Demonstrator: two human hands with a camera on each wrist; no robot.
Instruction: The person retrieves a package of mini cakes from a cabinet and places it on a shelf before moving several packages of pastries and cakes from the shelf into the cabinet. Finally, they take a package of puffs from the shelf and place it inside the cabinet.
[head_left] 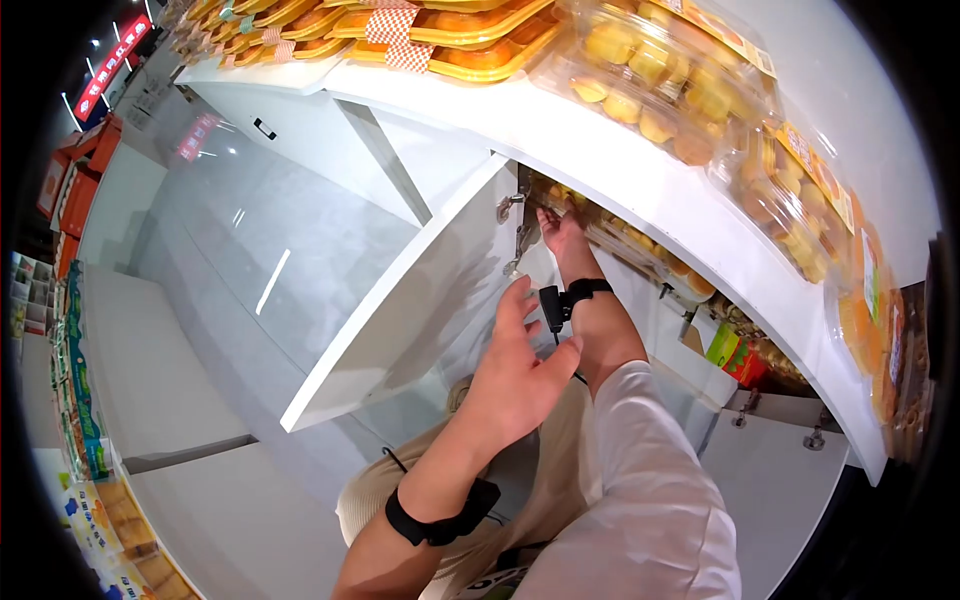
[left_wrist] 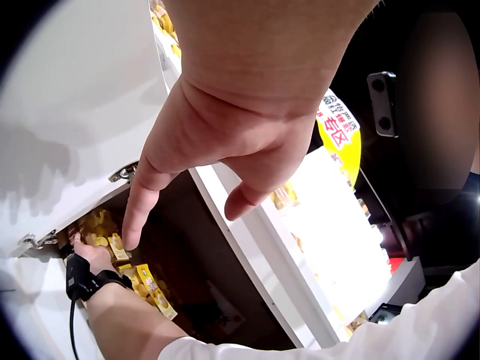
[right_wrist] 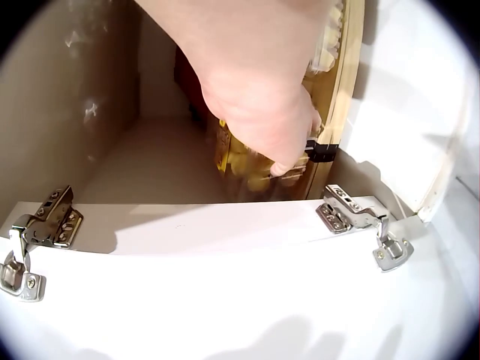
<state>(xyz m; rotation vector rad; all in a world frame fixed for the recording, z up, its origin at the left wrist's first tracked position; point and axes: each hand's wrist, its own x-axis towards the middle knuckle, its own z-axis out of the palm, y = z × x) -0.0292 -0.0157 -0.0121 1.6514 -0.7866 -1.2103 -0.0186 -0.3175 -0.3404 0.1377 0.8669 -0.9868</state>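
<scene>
My right hand (head_left: pixel 562 232) reaches inside the white cabinet, at a clear plastic box of yellow pastries (right_wrist: pixel 251 169). In the right wrist view the hand covers the top of that box, with one fingertip over its near side. Most of its fingers are hidden there, so I cannot tell whether they grip it. My left hand (head_left: pixel 522 375) hovers outside the opening, holding nothing, its fingers and thumb spread apart. It is nearest to the right forearm and the open cabinet door (head_left: pixel 420 290).
More yellow-labelled pastry packs (left_wrist: pixel 152 289) lie along the cabinet. Metal hinges (right_wrist: pixel 349 210) join the door to the frame. Above runs a white counter edge (head_left: pixel 640 190) bearing clear boxes (head_left: pixel 640 85) and yellow trays (head_left: pixel 470 40). Shelves with goods (head_left: pixel 85 390) stand at the left.
</scene>
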